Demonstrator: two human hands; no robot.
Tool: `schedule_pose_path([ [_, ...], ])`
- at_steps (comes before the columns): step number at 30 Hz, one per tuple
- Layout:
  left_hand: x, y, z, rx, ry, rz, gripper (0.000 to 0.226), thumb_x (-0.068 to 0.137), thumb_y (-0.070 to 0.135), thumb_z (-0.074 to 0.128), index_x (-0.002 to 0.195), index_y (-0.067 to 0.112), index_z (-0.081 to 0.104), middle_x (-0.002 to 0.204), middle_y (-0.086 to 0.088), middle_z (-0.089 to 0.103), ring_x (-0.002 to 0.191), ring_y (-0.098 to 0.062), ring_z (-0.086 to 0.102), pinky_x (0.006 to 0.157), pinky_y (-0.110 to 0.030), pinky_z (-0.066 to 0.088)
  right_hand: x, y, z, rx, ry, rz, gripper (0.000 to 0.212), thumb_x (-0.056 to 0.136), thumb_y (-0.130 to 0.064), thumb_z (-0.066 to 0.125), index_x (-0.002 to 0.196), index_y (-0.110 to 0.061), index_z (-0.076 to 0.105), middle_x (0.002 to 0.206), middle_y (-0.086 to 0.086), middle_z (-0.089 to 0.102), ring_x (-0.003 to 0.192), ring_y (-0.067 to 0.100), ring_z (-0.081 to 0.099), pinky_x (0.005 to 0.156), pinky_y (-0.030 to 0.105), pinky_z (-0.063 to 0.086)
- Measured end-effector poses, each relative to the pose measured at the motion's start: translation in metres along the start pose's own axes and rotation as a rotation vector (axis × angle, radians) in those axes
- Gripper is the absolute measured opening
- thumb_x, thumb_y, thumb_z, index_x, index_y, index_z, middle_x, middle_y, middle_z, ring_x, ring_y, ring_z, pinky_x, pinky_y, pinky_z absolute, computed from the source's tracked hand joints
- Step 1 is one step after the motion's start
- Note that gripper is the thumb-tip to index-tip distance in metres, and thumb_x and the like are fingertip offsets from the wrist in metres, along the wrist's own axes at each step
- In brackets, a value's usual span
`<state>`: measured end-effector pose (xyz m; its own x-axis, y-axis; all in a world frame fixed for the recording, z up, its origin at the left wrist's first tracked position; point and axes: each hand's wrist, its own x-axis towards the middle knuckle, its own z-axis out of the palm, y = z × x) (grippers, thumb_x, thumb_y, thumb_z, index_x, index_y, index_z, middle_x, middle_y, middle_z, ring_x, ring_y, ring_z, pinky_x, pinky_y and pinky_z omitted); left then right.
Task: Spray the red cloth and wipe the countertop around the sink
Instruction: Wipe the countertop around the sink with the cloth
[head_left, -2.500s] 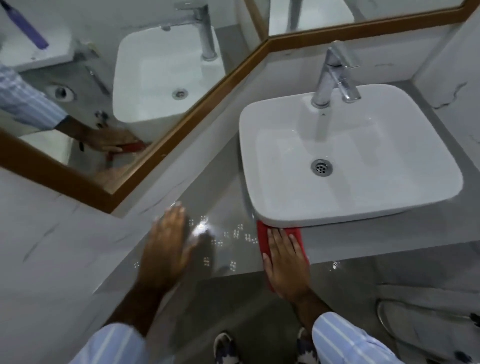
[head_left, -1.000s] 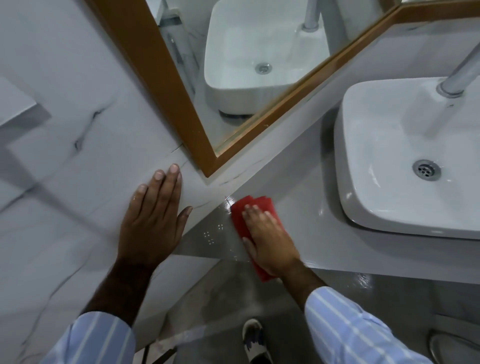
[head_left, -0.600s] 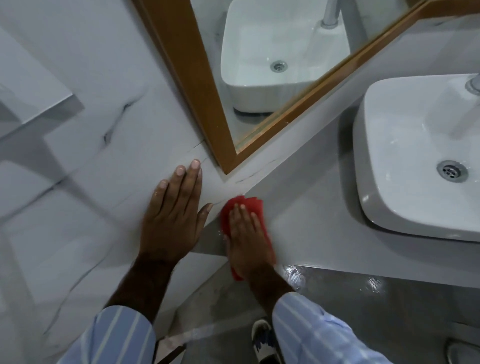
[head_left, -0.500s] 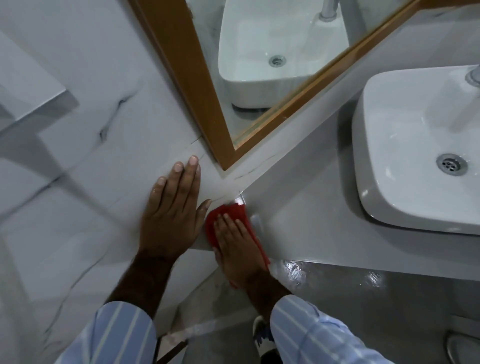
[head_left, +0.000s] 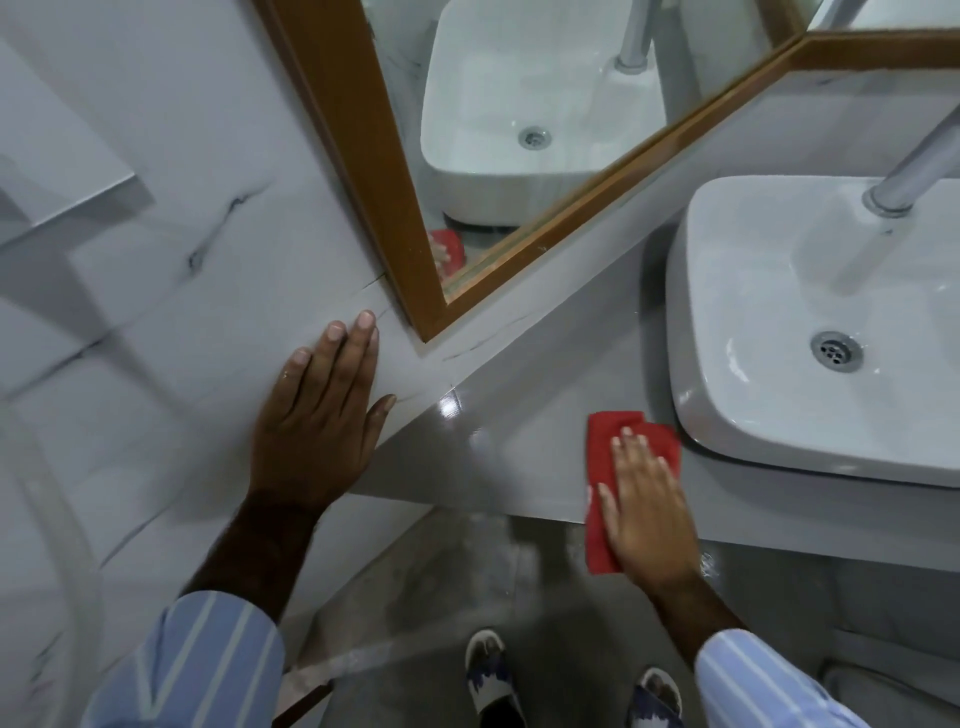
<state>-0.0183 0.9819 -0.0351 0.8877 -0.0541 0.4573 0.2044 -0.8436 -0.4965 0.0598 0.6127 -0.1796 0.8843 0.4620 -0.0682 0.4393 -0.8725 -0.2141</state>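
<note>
The red cloth (head_left: 605, 441) lay flat on the grey tabletop (head_left: 519, 457), just beside the near-left corner of the white basin (head_left: 769, 395). Its near end hung a little over the front edge of the tabletop. The right hand (head_left: 641, 506) was spread on top of it, palm down, with the fingers stretched and close to each other, and it pressed the cloth against the surface without pinching it. The left hand (head_left: 317, 421) was also spread flat and held nothing; it leaned on the marble wall (head_left: 171, 291) near the lower corner of the wooden mirror frame (head_left: 426, 312).

The cloth looked thin, soft and very light, folded into a few layers. I judged that it would crumple or slide out if only the fingertips pushed it, so the whole palm should stay on its middle and the folded edge should lead. If it was damp from the spray, it would probably grip the hand better than the glossy tabletop, which shone with wet reflections and seemed slippery. The hanging end could catch on the front edge. Near the basin the cloth could bunch against the rounded rim, so less pressure seemed wise there.
</note>
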Motion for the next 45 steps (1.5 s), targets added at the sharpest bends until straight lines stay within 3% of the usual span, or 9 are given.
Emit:
schedule_pose_path([
  [6, 0.001, 0.002, 0.0, 0.01, -0.009, -0.008, 0.075, 0.105, 0.049, 0.037, 0.163, 0.007, 0.017, 0.174, -0.01, 0.014, 0.161, -0.026, 0.004, 0.129, -0.041, 0.009, 0.01, -0.052, 0.011, 0.068, 0.104, 0.334, 0.064, 0.104, -0.034, 0.033, 0.159, -0.001, 0.029, 0.168, 0.02, 0.029, 0.156, 0.034, 0.027, 0.127, 0.051, 0.023],
  [17, 0.001, -0.003, 0.002, -0.036, -0.082, 0.023, 0.079, 0.104, 0.053, 0.035, 0.164, 0.006, 0.011, 0.174, -0.01, -0.001, 0.161, -0.025, -0.008, 0.13, -0.041, -0.004, 0.039, -0.239, 0.063, 0.141, -0.244, -0.449, 0.066, 0.108, -0.043, 0.031, 0.163, -0.01, 0.011, 0.173, 0.013, 0.014, 0.16, 0.03, 0.009, 0.13, 0.05, 0.012],
  [23, 0.001, -0.003, 0.0, -0.032, -0.113, 0.031, 0.081, 0.104, 0.056, 0.03, 0.164, 0.006, 0.01, 0.174, -0.009, -0.004, 0.16, -0.025, -0.011, 0.129, -0.04, -0.009, 0.047, -0.203, 0.055, 0.072, -0.203, -0.538, 0.068, 0.109, -0.049, 0.024, 0.162, -0.009, 0.011, 0.173, 0.011, 0.01, 0.161, 0.028, 0.005, 0.131, 0.045, 0.008],
  [28, 0.001, -0.004, -0.002, -0.074, -0.126, 0.024, 0.08, 0.103, 0.056, 0.031, 0.164, 0.008, 0.011, 0.175, -0.008, 0.0, 0.161, -0.025, -0.004, 0.13, -0.04, -0.004, 0.044, -0.134, 0.034, 0.141, -0.026, -0.316, 0.068, 0.103, -0.047, 0.039, 0.157, -0.006, 0.036, 0.166, 0.012, 0.036, 0.154, 0.027, 0.032, 0.124, 0.047, 0.033],
  [33, 0.001, 0.011, -0.006, -0.096, -0.142, -0.073, 0.079, 0.104, 0.053, 0.036, 0.164, 0.007, 0.013, 0.174, -0.012, 0.007, 0.161, -0.028, -0.002, 0.129, -0.046, -0.002, 0.024, -0.043, 0.013, 0.006, -0.07, -0.145, 0.07, 0.108, -0.051, 0.029, 0.164, -0.012, 0.014, 0.173, 0.008, 0.017, 0.16, 0.024, 0.012, 0.13, 0.045, 0.018],
  [38, 0.009, 0.072, -0.022, -0.457, -0.297, -0.137, 0.071, 0.103, 0.048, 0.041, 0.156, 0.001, 0.036, 0.165, -0.027, 0.029, 0.152, -0.044, 0.03, 0.122, -0.055, 0.032, 0.021, -0.034, -0.021, 0.165, -0.125, -0.103, 0.075, 0.104, -0.06, 0.035, 0.164, -0.018, 0.018, 0.173, 0.004, 0.02, 0.159, 0.024, 0.019, 0.127, 0.04, 0.018],
  [40, 0.018, 0.1, -0.026, -0.585, -0.423, -0.13, 0.065, 0.103, 0.048, 0.041, 0.149, 0.002, 0.048, 0.16, -0.026, 0.04, 0.148, -0.044, 0.04, 0.118, -0.051, 0.038, 0.004, -0.03, -0.037, 0.288, -0.025, -0.044, 0.055, 0.1, -0.065, 0.04, 0.142, -0.03, 0.052, 0.144, -0.003, 0.061, 0.131, 0.014, 0.058, 0.106, 0.033, 0.05],
  [42, 0.031, 0.128, -0.026, -0.656, -0.502, -0.122, 0.06, 0.1, 0.043, 0.053, 0.145, 0.003, 0.054, 0.154, -0.024, 0.049, 0.143, -0.04, 0.048, 0.116, -0.049, 0.044, -0.021, -0.018, -0.047, 0.298, -0.047, 0.028, 0.052, 0.094, -0.077, 0.037, 0.091, -0.032, 0.063, 0.084, -0.014, 0.067, 0.075, 0.007, 0.066, 0.066, 0.027, 0.052],
  [45, 0.053, 0.171, -0.021, -0.817, -0.647, -0.162, 0.063, 0.099, 0.035, 0.059, 0.153, 0.006, 0.044, 0.154, -0.018, 0.051, 0.142, -0.032, 0.049, 0.115, -0.04, 0.043, -0.046, 0.002, -0.05, 0.392, -0.381, 0.315, 0.079, 0.079, -0.091, 0.041, 0.07, -0.018, 0.069, 0.065, -0.002, 0.071, 0.061, 0.014, 0.066, 0.065, 0.032, 0.056],
])
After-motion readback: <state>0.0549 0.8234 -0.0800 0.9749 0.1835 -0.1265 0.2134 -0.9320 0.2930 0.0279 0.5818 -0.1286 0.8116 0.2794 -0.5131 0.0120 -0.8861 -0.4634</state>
